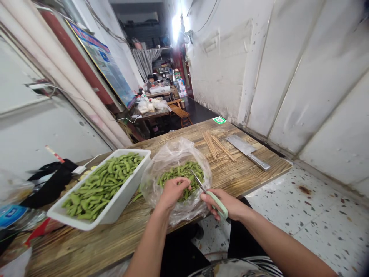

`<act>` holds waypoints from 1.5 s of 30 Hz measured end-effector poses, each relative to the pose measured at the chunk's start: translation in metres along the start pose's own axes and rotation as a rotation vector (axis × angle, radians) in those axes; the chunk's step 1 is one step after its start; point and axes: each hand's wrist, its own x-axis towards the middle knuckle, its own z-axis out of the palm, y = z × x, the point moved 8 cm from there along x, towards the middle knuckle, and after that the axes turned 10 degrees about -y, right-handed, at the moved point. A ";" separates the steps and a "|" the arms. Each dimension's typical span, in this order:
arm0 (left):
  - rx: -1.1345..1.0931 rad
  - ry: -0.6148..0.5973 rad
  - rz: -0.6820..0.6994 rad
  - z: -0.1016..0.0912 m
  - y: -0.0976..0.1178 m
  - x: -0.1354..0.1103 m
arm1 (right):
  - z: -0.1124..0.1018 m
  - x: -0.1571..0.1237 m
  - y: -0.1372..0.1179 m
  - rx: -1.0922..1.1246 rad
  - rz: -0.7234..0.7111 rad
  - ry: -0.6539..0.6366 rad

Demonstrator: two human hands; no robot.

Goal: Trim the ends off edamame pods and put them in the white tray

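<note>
My right hand (223, 204) grips a pair of scissors (217, 204) with pale green handles; the metal blades point up and left over the pods. Close beside the blades, my left hand (174, 191) has its fingers curled together, and whatever they pinch is hidden. Both hands are above a clear plastic bag (152, 169), spread open on the wooden table (132, 234). Green soybean pods (175, 171) lie inside it. Left of the bag stands a white plastic tub (111, 209) heaped with more soybean pods (100, 184).
Thin wooden skewers (215, 146) and a cleaver (248, 151) lie beyond the bag to the right. At the left are a plastic bottle (17, 216) and a black bag (49, 184). A white wall (288, 77) runs along the right; a cluttered table (152, 111) stands farther back.
</note>
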 end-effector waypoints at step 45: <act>0.720 0.171 0.018 0.008 0.020 0.039 | -0.036 -0.004 0.020 0.438 -0.010 0.099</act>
